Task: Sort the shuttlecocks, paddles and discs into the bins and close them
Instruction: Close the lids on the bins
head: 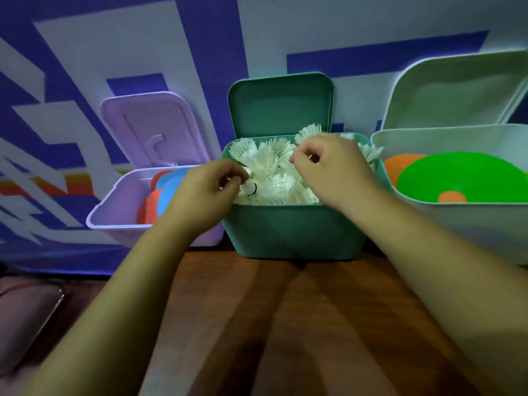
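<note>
Wooden table (285, 324) nearest, bare brown top running between both forearms to the bins.

Teal bin (294, 230) centre, at the table's far edge, lid (281, 107) upright against the wall. White shuttlecocks (274, 172) heaped to the rim, some feathers above it.

Left hand (205, 190) at the bin's near-left corner, fingers curled, pinching white feather from the pile. Right hand (331, 167) over the far-right part of the pile, thumb and forefinger drawn close; cannot tell whether they grip anything.

Lilac bin (114, 212) just left of the teal one, lid (154, 130) tilted back, red and blue paddles (168, 190) inside.

White bin (471, 224) just right, lid (457, 90) raised, green disc (463, 175) over an orange disc (400, 164).

Bins sit side by side; open room only on the near table top.
</note>
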The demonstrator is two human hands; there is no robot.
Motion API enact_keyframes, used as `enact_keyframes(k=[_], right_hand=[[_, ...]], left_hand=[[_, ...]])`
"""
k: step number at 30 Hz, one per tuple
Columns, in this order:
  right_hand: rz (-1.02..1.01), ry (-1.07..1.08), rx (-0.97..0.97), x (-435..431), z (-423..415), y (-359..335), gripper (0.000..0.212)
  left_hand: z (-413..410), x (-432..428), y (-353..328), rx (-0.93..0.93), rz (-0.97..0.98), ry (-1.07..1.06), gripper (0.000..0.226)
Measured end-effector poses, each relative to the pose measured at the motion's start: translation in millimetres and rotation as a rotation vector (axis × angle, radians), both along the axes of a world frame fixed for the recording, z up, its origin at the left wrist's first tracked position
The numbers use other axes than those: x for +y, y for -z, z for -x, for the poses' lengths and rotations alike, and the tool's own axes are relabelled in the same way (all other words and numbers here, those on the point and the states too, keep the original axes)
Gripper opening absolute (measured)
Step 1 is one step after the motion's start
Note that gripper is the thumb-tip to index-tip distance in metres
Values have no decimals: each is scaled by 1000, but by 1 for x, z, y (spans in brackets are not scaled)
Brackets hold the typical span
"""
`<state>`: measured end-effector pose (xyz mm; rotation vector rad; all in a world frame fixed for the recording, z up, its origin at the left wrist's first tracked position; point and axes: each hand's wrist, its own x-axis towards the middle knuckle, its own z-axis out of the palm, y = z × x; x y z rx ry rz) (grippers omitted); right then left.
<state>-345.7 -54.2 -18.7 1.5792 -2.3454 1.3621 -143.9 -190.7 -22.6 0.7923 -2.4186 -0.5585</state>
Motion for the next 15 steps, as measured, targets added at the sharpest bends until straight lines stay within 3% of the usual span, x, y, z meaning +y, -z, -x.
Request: enact_keyframes(k=[4,15], right_hand=[[-146,-67,-85,4,-3,-24,19],[-335,-171,-416,3,-57,-123,21]], left_hand=[[-16,14,-17,-49,-154,31,26],[-94,68,-118,-177,-441,-213,15]])
